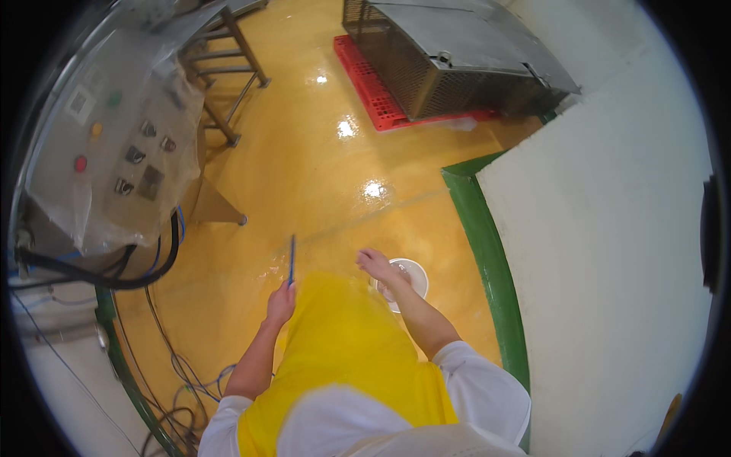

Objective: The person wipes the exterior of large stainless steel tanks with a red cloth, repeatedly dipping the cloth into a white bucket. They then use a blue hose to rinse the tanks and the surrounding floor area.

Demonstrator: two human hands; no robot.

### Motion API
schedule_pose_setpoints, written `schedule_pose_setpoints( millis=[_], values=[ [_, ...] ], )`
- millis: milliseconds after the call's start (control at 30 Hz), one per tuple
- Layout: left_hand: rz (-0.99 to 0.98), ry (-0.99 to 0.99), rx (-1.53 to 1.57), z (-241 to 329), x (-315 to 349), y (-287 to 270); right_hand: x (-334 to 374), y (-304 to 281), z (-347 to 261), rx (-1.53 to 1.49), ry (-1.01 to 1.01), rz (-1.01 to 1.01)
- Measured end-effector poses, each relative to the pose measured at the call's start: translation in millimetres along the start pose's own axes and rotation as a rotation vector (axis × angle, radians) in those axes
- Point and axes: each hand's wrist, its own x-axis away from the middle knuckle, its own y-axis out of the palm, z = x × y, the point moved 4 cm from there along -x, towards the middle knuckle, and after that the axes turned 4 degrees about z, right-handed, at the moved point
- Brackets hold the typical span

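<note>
My left hand (281,303) is closed round the lower end of a thin blue stick-like tool (292,255). The tool points up and away from me; its exact kind does not show. My right hand (372,263) is held out in front of the yellow apron (343,346), with its fingers loosely apart and nothing visible in them. Below and just right of that hand, a round white bucket (420,276) stands on the floor. My right forearm hides part of it, and what is inside cannot be made out clearly.
At left is a control panel (106,145) under clear plastic, with black hoses (99,282) below and loose cables (183,365) on the floor. A metal cage box (464,38) sits on a red pallet (365,84) ahead. A green curb (495,266) edges the white wall (601,228) at right.
</note>
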Motion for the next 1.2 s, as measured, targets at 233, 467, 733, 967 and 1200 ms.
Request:
schedule_pose_setpoints(
  millis=[233,467,733,967,1200],
  values=[
    [-0.099,0.183,0.021,138,-21,43,19,33,-121,-0.507,-0.151,-0.096],
    [0.048,0.065,-0.016,66,31,50,-56,-33,-136,-1.047,-0.046,-0.267],
    [0.571,-0.665,-0.142,-87,239,-2,-109,-196,-292,-1.054,-0.495,-0.06],
    [0.092,-1.197,0.004,-128,380,125,-153,-44,-140,-0.308,0.138,-0.101],
    [0.119,-1.286,0.23,-110,454,193,-80,149,-12,-0.319,0.585,-0.32]
  ],
)
